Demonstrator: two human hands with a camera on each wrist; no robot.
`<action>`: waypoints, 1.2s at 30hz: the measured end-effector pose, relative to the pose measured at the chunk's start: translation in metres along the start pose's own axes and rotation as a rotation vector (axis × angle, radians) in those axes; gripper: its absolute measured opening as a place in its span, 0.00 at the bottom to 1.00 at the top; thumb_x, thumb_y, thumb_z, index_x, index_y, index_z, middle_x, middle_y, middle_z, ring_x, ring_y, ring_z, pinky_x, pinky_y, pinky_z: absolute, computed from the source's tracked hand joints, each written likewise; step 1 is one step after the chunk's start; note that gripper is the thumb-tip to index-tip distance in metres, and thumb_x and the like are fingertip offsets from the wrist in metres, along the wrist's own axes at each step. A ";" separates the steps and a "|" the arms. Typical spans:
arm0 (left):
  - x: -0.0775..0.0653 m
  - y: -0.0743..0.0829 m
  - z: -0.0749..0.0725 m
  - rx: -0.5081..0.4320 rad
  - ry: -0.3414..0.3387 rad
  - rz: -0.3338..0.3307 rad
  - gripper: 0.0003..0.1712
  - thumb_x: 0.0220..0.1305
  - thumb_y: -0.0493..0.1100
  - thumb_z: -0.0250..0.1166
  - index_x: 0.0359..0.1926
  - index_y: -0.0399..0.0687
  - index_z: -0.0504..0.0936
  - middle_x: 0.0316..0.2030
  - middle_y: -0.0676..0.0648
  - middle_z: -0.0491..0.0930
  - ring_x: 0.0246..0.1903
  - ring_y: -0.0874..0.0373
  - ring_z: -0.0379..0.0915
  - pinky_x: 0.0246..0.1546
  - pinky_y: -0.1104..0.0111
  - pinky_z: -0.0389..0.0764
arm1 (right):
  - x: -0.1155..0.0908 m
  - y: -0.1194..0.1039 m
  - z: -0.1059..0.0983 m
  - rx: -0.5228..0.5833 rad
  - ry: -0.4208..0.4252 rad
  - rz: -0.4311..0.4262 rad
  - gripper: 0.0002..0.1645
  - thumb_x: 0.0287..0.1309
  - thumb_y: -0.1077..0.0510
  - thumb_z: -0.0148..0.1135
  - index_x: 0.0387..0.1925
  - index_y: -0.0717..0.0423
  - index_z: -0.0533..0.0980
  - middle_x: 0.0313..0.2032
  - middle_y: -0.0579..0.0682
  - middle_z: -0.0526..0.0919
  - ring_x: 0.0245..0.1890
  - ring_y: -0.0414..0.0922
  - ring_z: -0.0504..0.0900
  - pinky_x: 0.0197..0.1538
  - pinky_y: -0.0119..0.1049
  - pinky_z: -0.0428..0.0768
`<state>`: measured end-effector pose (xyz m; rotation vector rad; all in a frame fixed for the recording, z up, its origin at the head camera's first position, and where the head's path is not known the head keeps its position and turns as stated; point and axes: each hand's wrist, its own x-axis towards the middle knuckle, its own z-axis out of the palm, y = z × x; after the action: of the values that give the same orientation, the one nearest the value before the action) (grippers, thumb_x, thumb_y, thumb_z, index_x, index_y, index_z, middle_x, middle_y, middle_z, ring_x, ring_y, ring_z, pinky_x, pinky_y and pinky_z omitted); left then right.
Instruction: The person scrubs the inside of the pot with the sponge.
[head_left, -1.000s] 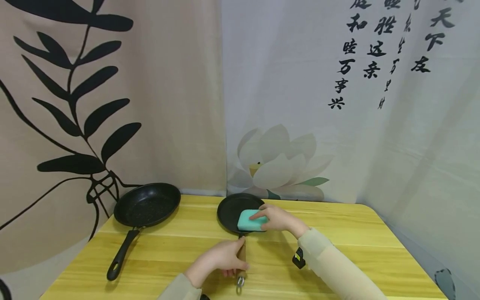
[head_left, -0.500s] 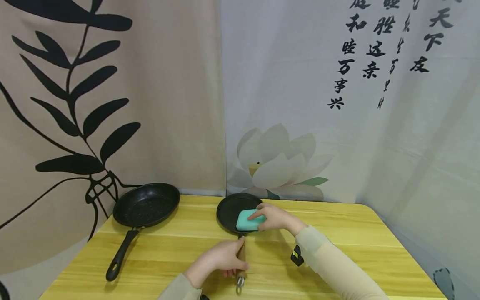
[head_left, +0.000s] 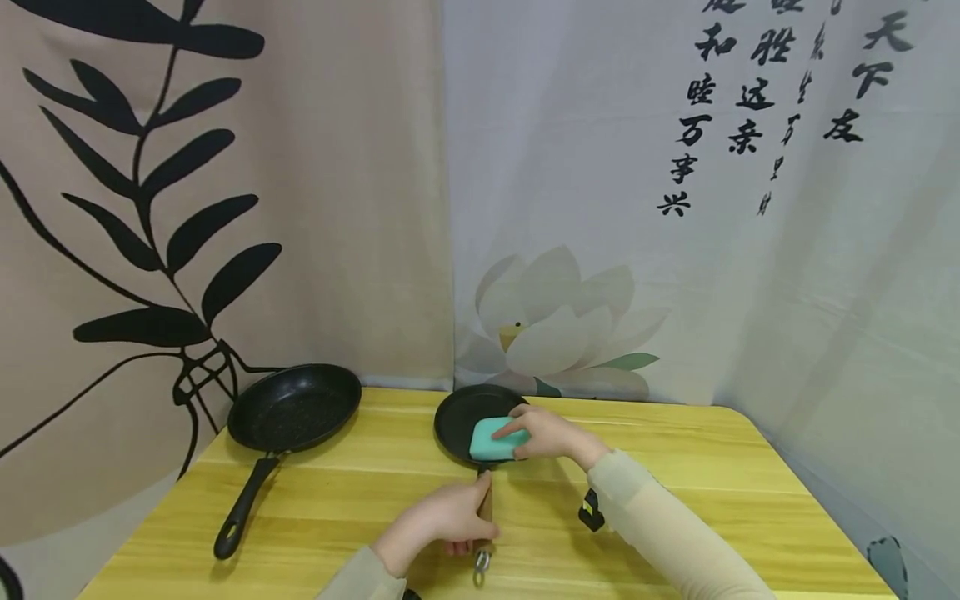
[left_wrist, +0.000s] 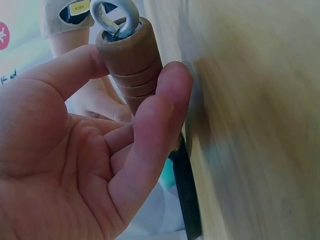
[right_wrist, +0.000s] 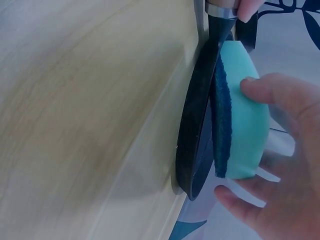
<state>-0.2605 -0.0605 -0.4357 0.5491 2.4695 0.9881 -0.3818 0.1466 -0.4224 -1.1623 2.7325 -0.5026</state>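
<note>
A small round black pan [head_left: 459, 421] lies at the back middle of the table, its wooden handle [left_wrist: 131, 60] pointing toward the person and ending in a metal ring. Around that handle the fingers and thumb of my left hand [head_left: 452, 512] are curled. My right hand [head_left: 551, 435] grips a turquoise sponge [head_left: 491, 439] over the near right part of the pan. In the right wrist view the sponge [right_wrist: 245, 115] has a dark blue scouring layer facing the pan's inside, with the thumb on one side and fingers on the other.
To the left stands a larger black frying pan [head_left: 296, 408] with a black handle [head_left: 246, 504] pointing forward. The wooden table [head_left: 675, 483] ends at a printed curtain [head_left: 360, 208] behind. A black wrist device [head_left: 591, 510] hangs below the right sleeve.
The right hand has slid slightly left with the sponge across the pan. My left hand keeps its hold on the handle, and the pans stay in place.
</note>
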 end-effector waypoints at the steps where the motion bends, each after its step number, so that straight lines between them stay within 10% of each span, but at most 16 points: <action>1: 0.000 0.000 0.000 0.001 0.000 0.000 0.51 0.60 0.47 0.69 0.73 0.31 0.50 0.15 0.44 0.79 0.13 0.52 0.77 0.13 0.61 0.78 | 0.000 -0.001 0.000 0.000 0.001 -0.001 0.24 0.55 0.60 0.67 0.55 0.46 0.81 0.64 0.67 0.66 0.62 0.61 0.69 0.55 0.52 0.75; 36: 0.001 -0.005 0.002 0.054 0.002 0.012 0.53 0.60 0.50 0.69 0.73 0.31 0.49 0.13 0.47 0.78 0.10 0.56 0.73 0.11 0.65 0.76 | 0.012 -0.014 0.013 -0.111 0.026 -0.017 0.22 0.61 0.55 0.66 0.57 0.41 0.80 0.65 0.66 0.65 0.64 0.62 0.65 0.58 0.55 0.72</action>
<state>-0.2611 -0.0621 -0.4408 0.5817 2.5038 0.9294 -0.3775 0.1250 -0.4295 -1.2130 2.8069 -0.3743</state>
